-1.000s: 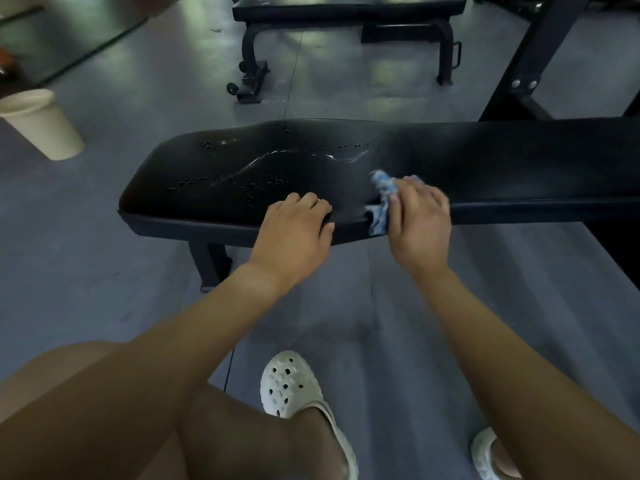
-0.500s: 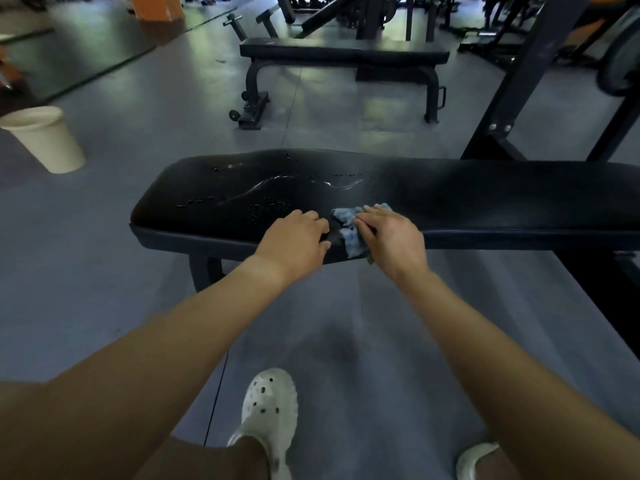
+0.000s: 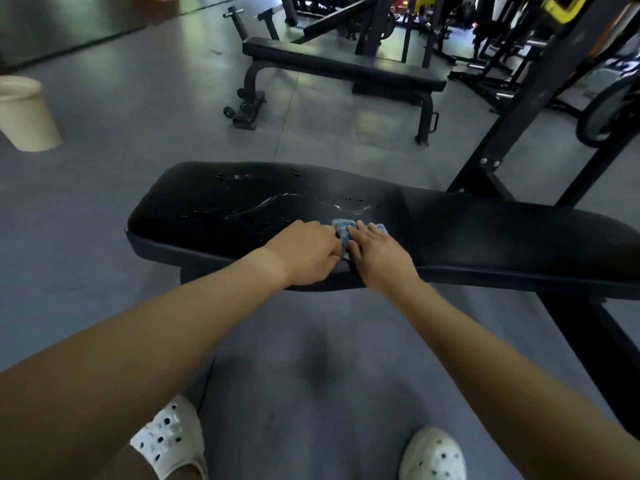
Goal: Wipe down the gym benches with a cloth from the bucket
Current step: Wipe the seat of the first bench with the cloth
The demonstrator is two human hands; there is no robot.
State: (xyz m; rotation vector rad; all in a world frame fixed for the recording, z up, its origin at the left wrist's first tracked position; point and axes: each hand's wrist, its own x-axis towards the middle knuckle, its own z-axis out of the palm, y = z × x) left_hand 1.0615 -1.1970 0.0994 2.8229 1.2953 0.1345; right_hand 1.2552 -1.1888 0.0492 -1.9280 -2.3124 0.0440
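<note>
In the middle of the frame, a small blue crumpled cloth [image 3: 341, 226] lies on the long black padded bench [image 3: 485, 233]. The right hand [image 3: 379, 252] presses it with fairly straight fingers. The left hand [image 3: 304, 252] is curled beside it, but I cannot tell whether it pinches the fabric. So bunched, the cloth may smear the water droplets [image 3: 242, 211] left of it rather than lift them. Both hands hide much of the cloth, and the cream plastic bucket [image 3: 27, 116] at upper left is cut off.
</note>
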